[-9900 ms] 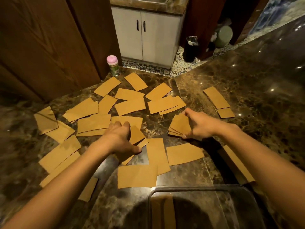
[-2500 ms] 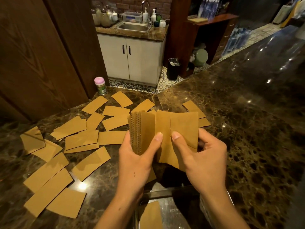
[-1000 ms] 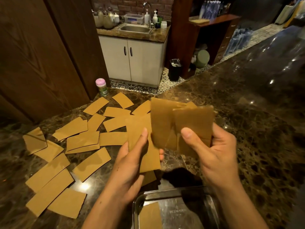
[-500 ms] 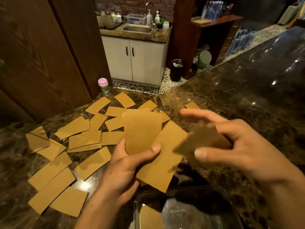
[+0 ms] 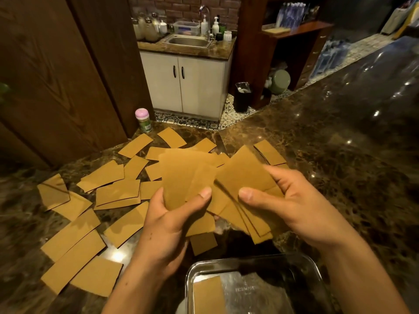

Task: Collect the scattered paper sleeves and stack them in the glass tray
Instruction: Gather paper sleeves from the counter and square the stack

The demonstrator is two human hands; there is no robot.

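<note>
Above the counter, my left hand grips a fan of brown paper sleeves, thumb on top. My right hand pinches a second bunch of sleeves that overlaps the first at its lower edge. Both bunches hang just beyond the glass tray, which stands at the near edge with one sleeve lying flat in its left side. Several more loose sleeves lie scattered over the left half of the dark marble counter.
A small jar with a pink lid stands at the counter's far left corner by the wooden panel. Another sleeve pile lies beyond my right hand. The counter runs off to the right. A sink cabinet stands across the floor.
My right hand has come back toward the left hand with its bunch; the two bunches now overlap. The view has shifted slightly.
</note>
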